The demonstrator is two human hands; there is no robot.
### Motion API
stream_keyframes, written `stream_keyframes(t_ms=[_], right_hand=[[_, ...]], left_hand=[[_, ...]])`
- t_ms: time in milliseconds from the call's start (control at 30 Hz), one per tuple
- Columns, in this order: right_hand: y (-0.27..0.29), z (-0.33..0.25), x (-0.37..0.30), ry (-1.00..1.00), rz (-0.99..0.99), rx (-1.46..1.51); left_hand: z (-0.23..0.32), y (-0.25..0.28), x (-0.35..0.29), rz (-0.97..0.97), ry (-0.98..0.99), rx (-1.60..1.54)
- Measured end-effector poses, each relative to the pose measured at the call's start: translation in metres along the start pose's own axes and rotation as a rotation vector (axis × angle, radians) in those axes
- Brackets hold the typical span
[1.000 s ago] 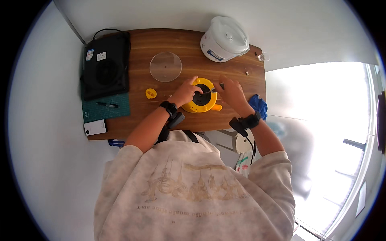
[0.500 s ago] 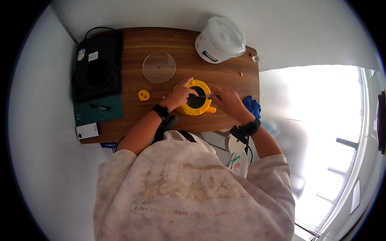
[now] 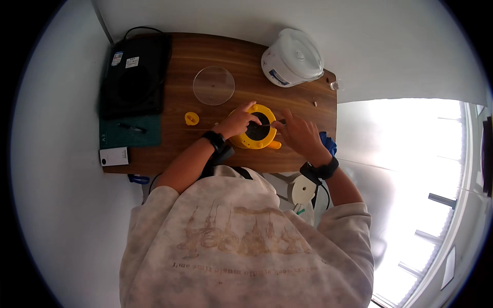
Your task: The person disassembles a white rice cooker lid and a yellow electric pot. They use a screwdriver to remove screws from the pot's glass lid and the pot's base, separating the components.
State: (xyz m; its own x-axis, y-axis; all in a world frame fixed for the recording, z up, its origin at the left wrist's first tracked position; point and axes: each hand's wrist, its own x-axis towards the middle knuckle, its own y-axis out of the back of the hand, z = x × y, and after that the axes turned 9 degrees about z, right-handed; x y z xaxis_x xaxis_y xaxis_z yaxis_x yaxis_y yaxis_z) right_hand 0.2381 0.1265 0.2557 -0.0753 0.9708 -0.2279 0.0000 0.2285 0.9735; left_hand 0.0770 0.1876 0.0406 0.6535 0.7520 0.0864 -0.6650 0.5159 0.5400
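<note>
A yellow round device (image 3: pixel 271 116) with a dark disc (image 3: pixel 255 134) in its middle lies on the table in front of me. My left hand (image 3: pixel 238 123) grips its left rim, one finger stretched along the top edge. Another fingertip reaches over the dark disc, at the tip of a thin shaft. That shaft belongs to a slim screwdriver (image 3: pixel 267 124), pinched between fingertips of my right hand (image 3: pixel 303 136) at the device's right side; its handle is mostly covered. My other right fingers are spread. What the tip touches is too small to make out.
A clear round plate (image 3: pixel 214 86) and a small yellow knob (image 3: pixel 191 118) lie beyond and left. A black appliance (image 3: pixel 134 77), green mat (image 3: pixel 149 137) and white box (image 3: pixel 114 156) line the left side. A lidded white bucket (image 3: pixel 292 59) stands at the back right; blue cloth (image 3: pixel 327 144) lies right.
The whole view has shifted a little, so the table things appear slightly turned. My right fingers have spread and lifted around the screwdriver; my left hand keeps its place on the yellow device.
</note>
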Motion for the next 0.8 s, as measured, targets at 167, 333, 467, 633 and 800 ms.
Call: stream_keyframes(t_ms=[167, 333, 467, 633, 800], right_hand=[[-0.022, 0.013, 0.006, -0.038, 0.129, 0.156], [-0.033, 0.025, -0.007, 0.044, 0.219, 0.321], [-0.035, 0.031, -0.011, 0.108, 0.227, 0.451], [-0.038, 0.014, -0.009, 0.271, 0.297, 0.534], [-0.035, -0.007, -0.011, 0.173, 0.382, 0.414]], left_hand=[[-0.003, -0.003, 0.003, -0.004, -0.015, 0.008], [-0.006, -0.005, 0.003, -0.009, 0.003, -0.036], [-0.008, -0.001, 0.005, -0.02, -0.014, -0.037], [-0.005, 0.003, 0.005, -0.035, 0.002, -0.003], [-0.005, -0.001, 0.004, -0.023, 0.025, -0.029]])
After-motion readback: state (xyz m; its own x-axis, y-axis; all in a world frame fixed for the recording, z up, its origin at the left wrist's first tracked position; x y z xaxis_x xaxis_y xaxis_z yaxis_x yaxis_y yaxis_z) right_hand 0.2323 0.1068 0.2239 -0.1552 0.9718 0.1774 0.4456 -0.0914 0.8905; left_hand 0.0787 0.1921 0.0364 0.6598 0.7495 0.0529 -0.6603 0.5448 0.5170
